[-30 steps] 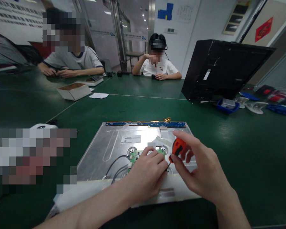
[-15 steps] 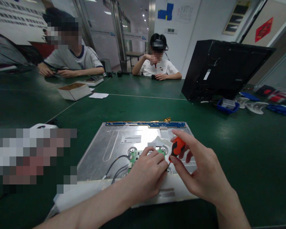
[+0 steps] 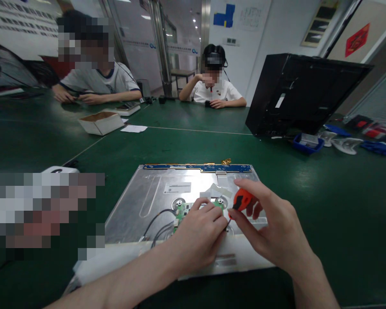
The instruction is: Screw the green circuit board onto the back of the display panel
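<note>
A flat metal panel [image 3: 154, 189] lies on the green table, with a blue circuit strip [image 3: 196, 168] along its far edge. My right hand [image 3: 270, 223] grips the orange and black handle of a screwdriver [image 3: 242, 199], whose shaft slants down to the left towards the panel. Curled over a green circuit board [image 3: 182, 210] is my left hand [image 3: 201, 231], its fingertips near the screwdriver's tip. The hand hides that tip and whatever its fingers hold. Black cables [image 3: 156, 221] run from the board's left side.
At the back right stands a black monitor [image 3: 302, 94] by a blue tray [image 3: 307, 143]. An open box [image 3: 101, 123] and paper [image 3: 134, 128] lie at the back left. Two people [image 3: 99, 81] sit across the table [image 3: 186, 146]. A blurred-out area covers the left front.
The screwdriver handle has turned and tipped slightly to the right in my right hand, whose fingers have shifted. My left hand has stayed nearly still.
</note>
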Available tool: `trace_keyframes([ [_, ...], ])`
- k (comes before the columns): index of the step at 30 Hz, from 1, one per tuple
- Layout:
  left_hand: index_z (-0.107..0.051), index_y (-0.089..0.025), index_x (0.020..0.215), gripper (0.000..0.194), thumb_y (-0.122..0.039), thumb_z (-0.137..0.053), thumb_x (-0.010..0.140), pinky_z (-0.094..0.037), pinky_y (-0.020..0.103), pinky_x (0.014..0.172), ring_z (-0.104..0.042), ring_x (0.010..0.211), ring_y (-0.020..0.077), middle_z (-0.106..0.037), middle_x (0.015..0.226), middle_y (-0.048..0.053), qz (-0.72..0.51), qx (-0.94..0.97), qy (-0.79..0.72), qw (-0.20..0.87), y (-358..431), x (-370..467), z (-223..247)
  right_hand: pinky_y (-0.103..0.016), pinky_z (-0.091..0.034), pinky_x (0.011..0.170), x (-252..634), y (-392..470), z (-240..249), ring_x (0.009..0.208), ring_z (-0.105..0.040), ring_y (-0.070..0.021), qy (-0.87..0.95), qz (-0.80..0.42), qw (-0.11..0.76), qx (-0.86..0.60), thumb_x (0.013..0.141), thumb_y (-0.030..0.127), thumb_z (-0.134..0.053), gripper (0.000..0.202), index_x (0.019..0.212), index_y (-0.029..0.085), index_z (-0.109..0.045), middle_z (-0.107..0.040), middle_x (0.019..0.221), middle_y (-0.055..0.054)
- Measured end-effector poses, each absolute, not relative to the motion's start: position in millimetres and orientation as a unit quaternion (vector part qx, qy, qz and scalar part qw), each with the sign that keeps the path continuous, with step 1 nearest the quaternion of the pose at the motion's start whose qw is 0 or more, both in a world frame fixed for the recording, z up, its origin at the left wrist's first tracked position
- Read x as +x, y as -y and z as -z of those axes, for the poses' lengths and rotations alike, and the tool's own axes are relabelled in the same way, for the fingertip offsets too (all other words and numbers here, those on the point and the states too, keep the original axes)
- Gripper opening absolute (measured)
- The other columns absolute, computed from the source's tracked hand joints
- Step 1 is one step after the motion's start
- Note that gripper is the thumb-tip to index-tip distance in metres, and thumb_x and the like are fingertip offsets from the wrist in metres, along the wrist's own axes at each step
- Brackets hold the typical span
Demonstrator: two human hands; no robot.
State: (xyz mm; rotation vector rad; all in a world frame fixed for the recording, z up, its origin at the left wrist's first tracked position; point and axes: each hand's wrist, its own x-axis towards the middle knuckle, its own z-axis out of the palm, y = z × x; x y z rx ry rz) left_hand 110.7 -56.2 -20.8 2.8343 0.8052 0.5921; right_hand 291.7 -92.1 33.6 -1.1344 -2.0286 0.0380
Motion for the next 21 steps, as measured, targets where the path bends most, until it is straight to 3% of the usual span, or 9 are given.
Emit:
trace_keyframes([
  [10, -0.062, -0.018, 0.087, 0.010, -0.016, -0.053, 0.089, -0.037, 0.043, 0.095, -0.060, 0.082, 0.0218, -0.066, 0.087, 0.005, -0.197, 0.941, -0.267, 0.063, 56.6, 110.4, 20.4, -0.022, -0.047, 0.056, 292.0, 94.3, -37.1, 0.064, -0.055, -0.0101, 0.803, -0.019, 0.390, -0.450, 0.088, 0.014, -0.056, 0.053, 0.138, 0.018, -0.040, -0.063, 0.092, -0.001],
  [21, -0.064, -0.019, 0.094, 0.013, -0.017, -0.052, 0.091, -0.036, 0.044, 0.097, -0.060, 0.089, 0.0229, -0.067, 0.094, 0.006, -0.188, 0.943, -0.267, 0.070, 56.4, 110.0, 19.1, -0.020, -0.047, 0.055, 291.8, 92.8, -34.8, 0.063, -0.054, -0.0083, 0.800, -0.010, 0.402, -0.446, 0.089, 0.014, -0.058, 0.046, 0.132, 0.020, -0.043, -0.059, 0.090, 0.000],
])
